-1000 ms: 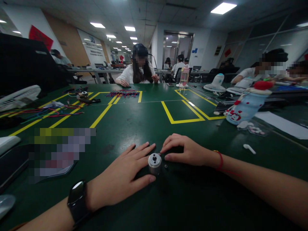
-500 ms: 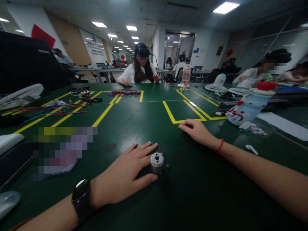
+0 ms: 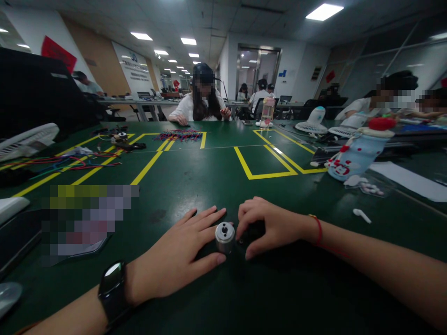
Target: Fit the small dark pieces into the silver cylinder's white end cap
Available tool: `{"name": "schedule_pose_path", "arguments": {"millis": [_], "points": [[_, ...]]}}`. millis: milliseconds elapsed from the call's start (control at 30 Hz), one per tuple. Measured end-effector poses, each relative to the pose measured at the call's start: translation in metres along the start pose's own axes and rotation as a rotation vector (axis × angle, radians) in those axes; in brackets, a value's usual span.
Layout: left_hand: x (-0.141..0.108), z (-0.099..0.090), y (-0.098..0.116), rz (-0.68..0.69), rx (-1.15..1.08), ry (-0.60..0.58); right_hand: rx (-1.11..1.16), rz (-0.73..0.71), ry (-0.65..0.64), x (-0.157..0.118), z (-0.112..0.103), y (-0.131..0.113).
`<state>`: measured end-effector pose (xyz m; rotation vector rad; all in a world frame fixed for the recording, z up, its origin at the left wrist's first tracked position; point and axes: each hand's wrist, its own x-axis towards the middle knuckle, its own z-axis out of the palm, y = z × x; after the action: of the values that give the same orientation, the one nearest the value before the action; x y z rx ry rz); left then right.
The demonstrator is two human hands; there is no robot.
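A small silver cylinder (image 3: 225,238), like a motor, stands upright on the green table. Two dark holes and a dark centre show on its top. My left hand (image 3: 181,251) lies flat with fingers spread; its index finger passes behind the cylinder and its thumb tip lies by the base. Whether they press on it I cannot tell. Just right of the cylinder lies a tiny dark metal piece (image 3: 240,241), its kind too small to make out. My right hand (image 3: 267,225) is curled over that piece, thumb and index finger apart on either side, nothing held.
A blue bottle (image 3: 359,153) with a red top stands right, near a white earbud (image 3: 361,215) and a paper sheet (image 3: 412,179). Coloured wires (image 3: 80,160) lie left, a plastic packet (image 3: 87,223) closer. Yellow tape (image 3: 272,176) marks the table. Across sits another person (image 3: 200,102).
My right hand has moved left and nearer, from beside the yellow tape to the tiny metal piece, and its thumb and index finger have parted. My left hand and the cylinder stay together.
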<state>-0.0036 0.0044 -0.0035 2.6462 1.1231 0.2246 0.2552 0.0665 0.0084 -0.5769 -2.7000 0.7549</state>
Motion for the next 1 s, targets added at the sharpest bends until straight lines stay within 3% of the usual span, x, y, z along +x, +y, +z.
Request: {"name": "schedule_pose_path", "arguments": {"millis": [100,233,300,467,633,1000], "points": [[0.001,0.0,0.0,0.0,0.005,-0.003,0.066,0.011,0.023,0.003,0.003,-0.008],[0.0,0.0,0.001,0.0,0.012,-0.007,0.243,0.11,0.315,0.008,0.001,-0.024],[0.0,-0.001,0.002,0.001,0.006,0.009,0.251,0.105,0.376,0.011,0.002,-0.037],[0.0,0.0,0.005,0.012,0.002,0.024,0.246,0.073,0.301,0.014,0.01,-0.056],[0.0,0.0,0.006,0.005,-0.005,0.027,0.259,0.159,0.381,0.015,0.011,-0.055],[0.003,0.0,0.007,0.017,0.03,0.012,0.217,0.133,0.286,0.012,0.01,-0.056]]}}
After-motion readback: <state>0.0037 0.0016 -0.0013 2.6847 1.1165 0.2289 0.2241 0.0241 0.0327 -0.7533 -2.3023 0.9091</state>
